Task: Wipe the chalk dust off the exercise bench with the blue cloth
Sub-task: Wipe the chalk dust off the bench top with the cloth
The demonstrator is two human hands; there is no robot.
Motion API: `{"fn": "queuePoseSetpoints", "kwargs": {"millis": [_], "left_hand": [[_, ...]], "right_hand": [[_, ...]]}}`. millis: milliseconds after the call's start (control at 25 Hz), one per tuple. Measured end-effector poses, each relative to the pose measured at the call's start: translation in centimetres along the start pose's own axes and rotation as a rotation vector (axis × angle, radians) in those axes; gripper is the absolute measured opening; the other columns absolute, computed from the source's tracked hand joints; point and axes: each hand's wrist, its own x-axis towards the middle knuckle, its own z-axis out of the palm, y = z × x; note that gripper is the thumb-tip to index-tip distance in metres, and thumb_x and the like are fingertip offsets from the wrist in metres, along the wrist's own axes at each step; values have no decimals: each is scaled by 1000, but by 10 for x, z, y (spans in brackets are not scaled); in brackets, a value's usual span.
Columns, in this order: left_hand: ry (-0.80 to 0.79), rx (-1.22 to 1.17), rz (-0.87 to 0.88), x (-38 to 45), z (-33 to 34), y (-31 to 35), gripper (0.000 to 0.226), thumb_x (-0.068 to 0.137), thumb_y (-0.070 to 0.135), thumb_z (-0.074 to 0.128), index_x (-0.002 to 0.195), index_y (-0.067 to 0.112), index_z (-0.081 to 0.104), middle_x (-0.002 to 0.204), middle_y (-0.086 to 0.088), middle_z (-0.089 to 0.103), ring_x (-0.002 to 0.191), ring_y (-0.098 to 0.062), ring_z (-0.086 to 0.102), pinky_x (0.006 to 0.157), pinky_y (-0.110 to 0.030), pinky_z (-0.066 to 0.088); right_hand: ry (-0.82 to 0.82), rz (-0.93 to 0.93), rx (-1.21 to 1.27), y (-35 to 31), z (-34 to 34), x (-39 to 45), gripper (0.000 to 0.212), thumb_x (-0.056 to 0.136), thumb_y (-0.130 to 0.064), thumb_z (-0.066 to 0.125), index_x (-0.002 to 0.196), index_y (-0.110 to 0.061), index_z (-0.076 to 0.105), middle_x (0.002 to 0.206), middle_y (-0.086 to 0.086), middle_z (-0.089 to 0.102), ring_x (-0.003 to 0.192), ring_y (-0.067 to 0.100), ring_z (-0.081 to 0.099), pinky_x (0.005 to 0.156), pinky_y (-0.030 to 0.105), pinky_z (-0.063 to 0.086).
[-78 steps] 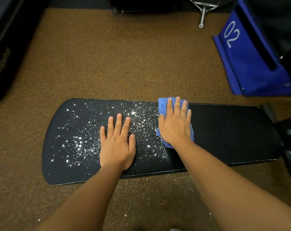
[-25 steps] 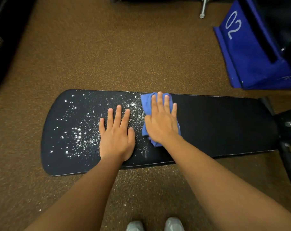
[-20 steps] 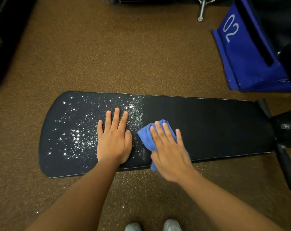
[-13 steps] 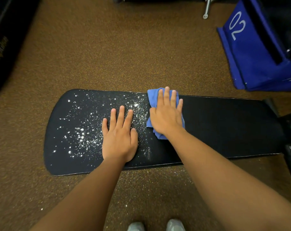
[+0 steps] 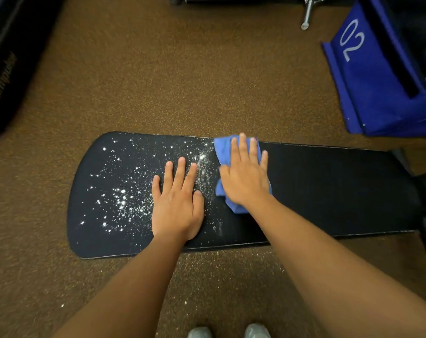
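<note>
Right hand (image 5: 246, 178), fingers straight and together, presses cloth (image 5: 222, 152) at bench (image 5: 328, 189) far edge; left hand (image 5: 176, 206) flat, fingers slightly apart, on dust (image 5: 120, 203); cloth mostly hidden.

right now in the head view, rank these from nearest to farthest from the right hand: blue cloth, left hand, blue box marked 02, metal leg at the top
1. blue cloth: directly under the right hand, on the bench.
2. left hand: just to its left, flat on the chalky part.
3. blue box marked 02: on the floor, up and to the right.
4. metal leg: top edge, beyond the bench.
</note>
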Motion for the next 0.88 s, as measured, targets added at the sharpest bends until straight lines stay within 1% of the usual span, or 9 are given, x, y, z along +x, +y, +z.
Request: {"fn": "queuePoseSetpoints", "kwargs": {"millis": [80, 240, 320, 400, 480, 600, 680, 760, 880], "left_hand": [[-2, -6, -1, 0, 1, -1, 63, 92, 41, 13, 153, 26, 16, 163, 1, 6, 149, -21, -4, 120, -47, 0], [4, -7, 7, 0, 0, -1, 63, 91, 39, 12, 153, 25, 17, 163, 1, 7, 149, -20, -3, 120, -47, 0], [4, -9, 9, 0, 0, -1, 64, 92, 39, 12, 154, 25, 16, 163, 1, 6, 149, -21, -3, 120, -47, 0], [3, -10, 4, -1, -2, -1, 64, 91, 40, 11, 154, 25, 16, 163, 1, 6, 149, -21, -3, 120, -48, 0], [-2, -1, 1, -1, -2, -1, 65, 91, 41, 10, 154, 25, 15, 163, 1, 5, 149, -22, -4, 120, -48, 0], [-4, -18, 14, -1, -1, -1, 66, 89, 41, 10, 154, 25, 15, 163, 1, 5, 149, -21, -5, 120, -46, -2], [3, -56, 15, 0, -2, -3, 68, 87, 39, 12, 153, 24, 18, 163, 1, 7, 149, -20, -4, 120, -46, -2], [4, -75, 18, -1, -2, -4, 69, 86, 38, 13, 153, 23, 20, 163, 1, 7, 149, -19, -4, 120, -46, -2], [13, -79, 24, -1, -3, -4, 69, 86, 37, 13, 153, 22, 20, 163, 1, 7, 149, -19, -4, 120, -46, -1]], "right_hand": [[12, 15, -4, -11, -1, 9, 66, 98, -34, 22, 152, -9, -5, 161, 10, -9, 146, 31, -12, 117, 54, -3], [39, -233, -69, -3, 17, -66, 69, 91, -39, 13, 153, -12, -1, 162, 9, -4, 147, 28, -9, 117, 52, 2], [16, -262, -54, 14, 19, -85, 69, 90, -39, 15, 153, -13, 3, 162, 7, -1, 148, 26, -6, 118, 54, 8], [8, -208, -83, 22, 13, -72, 69, 90, -39, 16, 153, -12, 3, 162, 8, -1, 148, 27, -4, 117, 54, 8], [-2, -78, -83, 11, 7, -35, 69, 94, -38, 18, 152, -10, -5, 161, 11, -9, 147, 30, -11, 117, 52, 0], [-61, 105, 57, -17, -3, -2, 72, 96, -37, 25, 150, -5, -11, 158, 16, -18, 144, 33, -20, 117, 52, -6], [-69, -1, 43, -24, 5, -35, 75, 94, -39, 24, 149, -6, -15, 157, 16, -22, 143, 33, -24, 117, 51, -6], [-82, -162, -11, -18, 14, -94, 76, 89, -43, 13, 149, -8, -17, 156, 13, -25, 142, 30, -27, 118, 51, -5], [-55, -205, -40, 2, 17, -108, 76, 84, -43, 10, 152, -9, -4, 160, 12, -10, 146, 32, -12, 118, 53, 5]]}}
